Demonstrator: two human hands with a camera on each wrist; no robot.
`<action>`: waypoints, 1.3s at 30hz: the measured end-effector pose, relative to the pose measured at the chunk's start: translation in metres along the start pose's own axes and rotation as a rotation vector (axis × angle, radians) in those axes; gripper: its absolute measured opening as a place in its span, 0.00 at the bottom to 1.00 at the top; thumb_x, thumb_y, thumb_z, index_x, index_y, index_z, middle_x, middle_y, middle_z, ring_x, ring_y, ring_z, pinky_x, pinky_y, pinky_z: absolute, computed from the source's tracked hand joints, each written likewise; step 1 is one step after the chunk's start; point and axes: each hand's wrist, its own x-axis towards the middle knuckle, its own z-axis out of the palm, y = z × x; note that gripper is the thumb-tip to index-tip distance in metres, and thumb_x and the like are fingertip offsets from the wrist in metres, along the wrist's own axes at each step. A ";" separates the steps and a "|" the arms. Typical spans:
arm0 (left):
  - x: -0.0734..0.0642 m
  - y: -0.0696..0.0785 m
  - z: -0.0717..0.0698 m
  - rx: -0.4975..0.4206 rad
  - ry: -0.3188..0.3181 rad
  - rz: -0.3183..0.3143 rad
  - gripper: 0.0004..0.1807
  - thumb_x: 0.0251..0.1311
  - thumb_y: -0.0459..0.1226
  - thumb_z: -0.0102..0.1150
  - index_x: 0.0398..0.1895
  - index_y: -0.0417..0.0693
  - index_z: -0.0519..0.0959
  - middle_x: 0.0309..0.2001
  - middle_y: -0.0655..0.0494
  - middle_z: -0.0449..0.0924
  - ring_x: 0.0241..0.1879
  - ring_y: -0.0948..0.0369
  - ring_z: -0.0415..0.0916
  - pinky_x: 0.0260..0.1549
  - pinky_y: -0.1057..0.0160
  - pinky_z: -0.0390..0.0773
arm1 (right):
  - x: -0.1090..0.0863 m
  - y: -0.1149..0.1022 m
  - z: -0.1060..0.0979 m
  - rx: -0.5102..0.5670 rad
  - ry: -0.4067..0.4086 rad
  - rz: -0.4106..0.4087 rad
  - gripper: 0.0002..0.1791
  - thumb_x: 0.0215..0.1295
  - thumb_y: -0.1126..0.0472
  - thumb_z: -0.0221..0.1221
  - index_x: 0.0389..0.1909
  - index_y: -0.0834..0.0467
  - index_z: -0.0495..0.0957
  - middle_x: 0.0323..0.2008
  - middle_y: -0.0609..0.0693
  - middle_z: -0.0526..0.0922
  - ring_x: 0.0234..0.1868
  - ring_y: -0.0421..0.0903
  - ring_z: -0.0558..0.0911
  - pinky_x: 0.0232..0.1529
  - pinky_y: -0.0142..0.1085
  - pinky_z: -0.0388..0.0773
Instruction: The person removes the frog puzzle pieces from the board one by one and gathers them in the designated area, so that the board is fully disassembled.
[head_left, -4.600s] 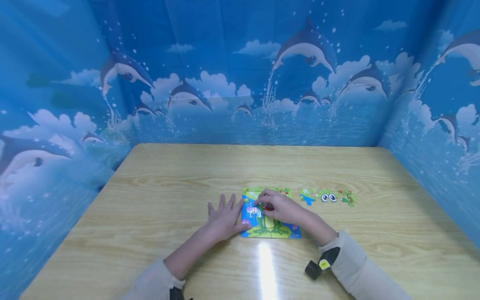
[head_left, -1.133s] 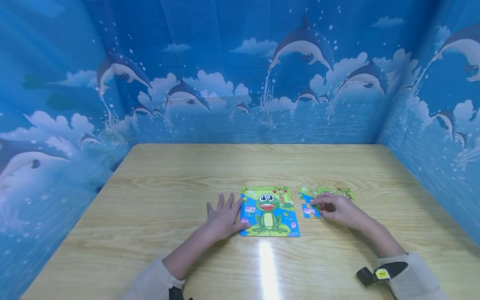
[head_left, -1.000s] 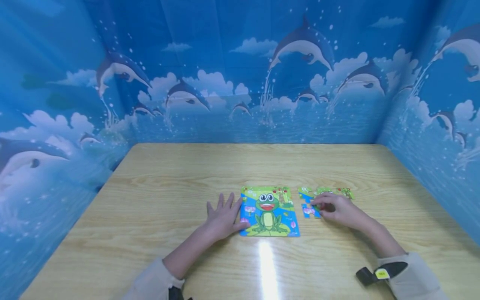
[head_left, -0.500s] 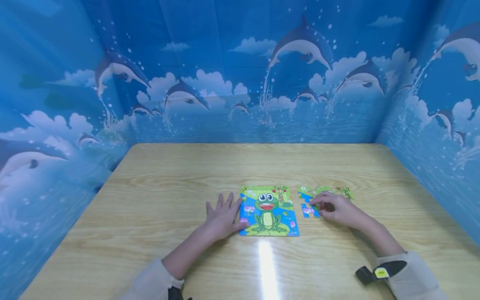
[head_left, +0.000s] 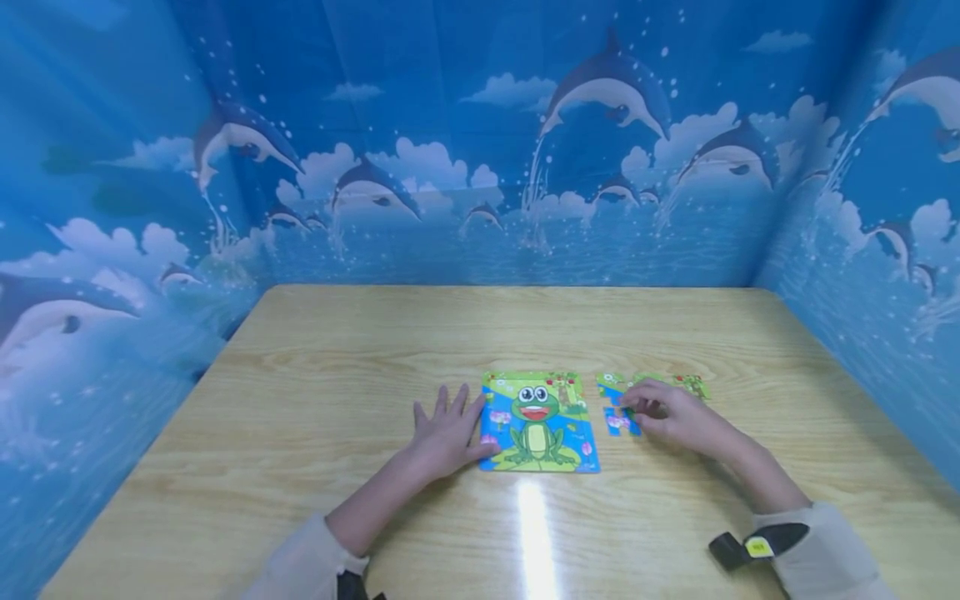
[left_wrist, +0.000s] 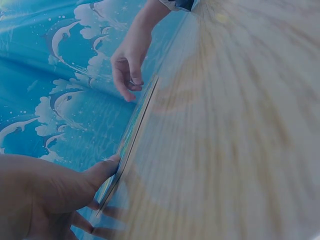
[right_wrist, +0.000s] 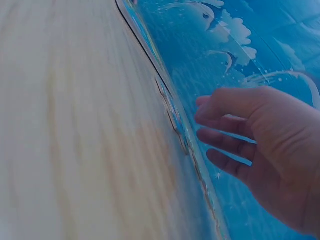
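A square frog puzzle board (head_left: 537,442) lies flat in the head view. My left hand (head_left: 447,435) rests at its left edge with fingers spread, and the thumb touches the lower left border. To the right, several puzzle pieces lie loose: a pink-flower piece (head_left: 618,422), a blue-and-green piece (head_left: 611,385) and a tree piece (head_left: 693,385) among them. Over these hovers my right hand (head_left: 675,417), partly hiding a green piece (head_left: 651,377). Its fingers are loosely bent in the right wrist view, where the hand (right_wrist: 280,145) shows nothing between thumb and fingers.
The wooden table (head_left: 360,350) carries the board and pieces, and a light streak reflects in front of the board. Blue dolphin curtains (head_left: 450,150) stand along the back and both sides. A dark camera strap (head_left: 787,540) sits on the right sleeve.
Over several seconds the right hand has moved from the board to the loose pieces, where the pink-flower piece now lies. In the last half second it has lifted slightly; the left hand stays put.
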 end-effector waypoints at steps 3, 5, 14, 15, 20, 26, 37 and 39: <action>0.000 0.000 0.000 -0.001 -0.001 -0.001 0.45 0.55 0.62 0.50 0.70 0.47 0.54 0.69 0.40 0.45 0.66 0.37 0.37 0.53 0.29 0.39 | 0.008 -0.011 0.000 -0.003 -0.024 -0.020 0.14 0.56 0.72 0.58 0.45 0.63 0.77 0.37 0.48 0.77 0.35 0.40 0.76 0.36 0.36 0.77; 0.001 0.000 0.001 -0.005 0.002 0.002 0.45 0.55 0.62 0.50 0.70 0.47 0.55 0.69 0.40 0.45 0.66 0.37 0.37 0.53 0.29 0.39 | 0.015 -0.018 0.001 -0.002 -0.051 -0.031 0.14 0.57 0.70 0.59 0.46 0.63 0.77 0.37 0.48 0.78 0.35 0.41 0.76 0.36 0.36 0.76; 0.003 0.002 0.002 -0.003 -0.004 0.004 0.45 0.55 0.63 0.49 0.70 0.48 0.54 0.69 0.40 0.44 0.66 0.38 0.36 0.53 0.29 0.39 | 0.048 -0.043 0.018 -0.027 -0.136 -0.125 0.15 0.59 0.69 0.57 0.48 0.61 0.78 0.39 0.48 0.78 0.38 0.42 0.76 0.33 0.34 0.76; 0.003 0.002 0.002 -0.003 -0.005 0.004 0.45 0.55 0.63 0.49 0.70 0.48 0.54 0.69 0.40 0.45 0.66 0.38 0.36 0.53 0.29 0.39 | 0.051 -0.046 0.020 -0.035 -0.145 -0.124 0.15 0.59 0.68 0.58 0.48 0.61 0.78 0.39 0.48 0.78 0.38 0.43 0.76 0.34 0.35 0.75; 0.003 0.002 0.003 0.003 -0.003 0.010 0.45 0.55 0.63 0.48 0.70 0.48 0.54 0.69 0.40 0.45 0.66 0.37 0.37 0.53 0.29 0.40 | 0.063 -0.056 0.031 -0.079 -0.178 -0.112 0.15 0.59 0.65 0.59 0.48 0.60 0.78 0.42 0.49 0.77 0.40 0.44 0.76 0.36 0.36 0.75; 0.004 0.002 0.002 0.007 -0.012 0.000 0.45 0.55 0.63 0.49 0.70 0.49 0.54 0.69 0.40 0.45 0.66 0.38 0.36 0.53 0.29 0.40 | 0.070 -0.061 0.042 -0.117 -0.178 -0.093 0.16 0.57 0.63 0.60 0.48 0.60 0.78 0.44 0.50 0.75 0.43 0.47 0.75 0.42 0.41 0.75; 0.003 0.000 0.001 0.016 -0.009 -0.013 0.45 0.55 0.63 0.48 0.71 0.49 0.54 0.70 0.41 0.44 0.66 0.38 0.36 0.54 0.29 0.39 | 0.070 -0.062 0.054 -0.140 -0.137 -0.080 0.15 0.57 0.62 0.62 0.46 0.56 0.79 0.44 0.49 0.76 0.47 0.50 0.74 0.46 0.45 0.73; 0.003 0.000 0.001 0.015 -0.010 -0.017 0.45 0.55 0.63 0.48 0.71 0.49 0.54 0.70 0.41 0.44 0.66 0.38 0.36 0.54 0.29 0.39 | 0.070 -0.062 0.055 -0.130 -0.131 -0.078 0.15 0.57 0.62 0.62 0.46 0.56 0.79 0.45 0.50 0.75 0.48 0.50 0.73 0.46 0.46 0.73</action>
